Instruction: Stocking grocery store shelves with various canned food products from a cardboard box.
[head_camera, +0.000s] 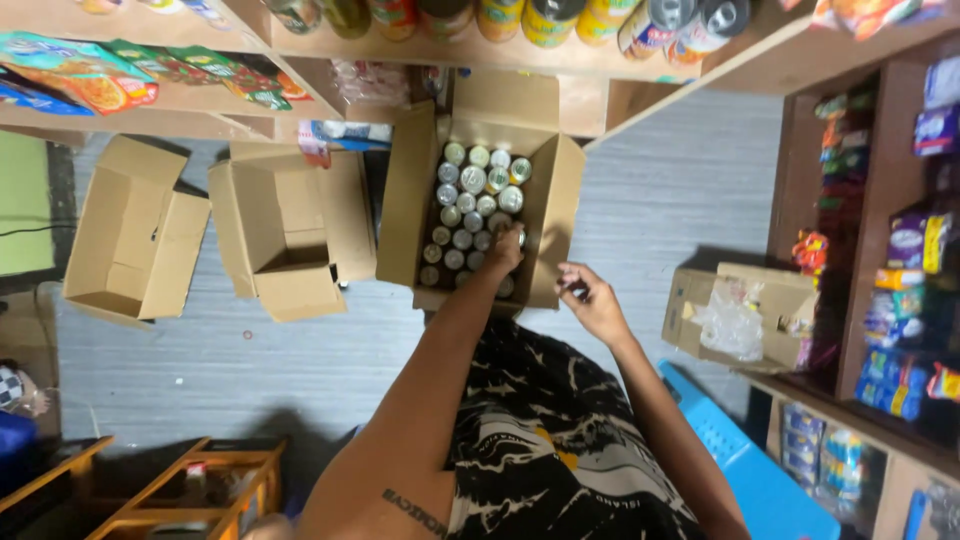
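Left grip (506, 248) on can (519, 238) | inside open box (408, 200) | right hand (590, 297) beside

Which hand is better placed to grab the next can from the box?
Probably the left. The left hand sits inside the open box, touching the cans; the right hand is outside, by the box's near edge.

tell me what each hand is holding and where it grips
The left hand reaches into the open box and closes over the top of a can. Whether the right hand holds anything cannot be told.
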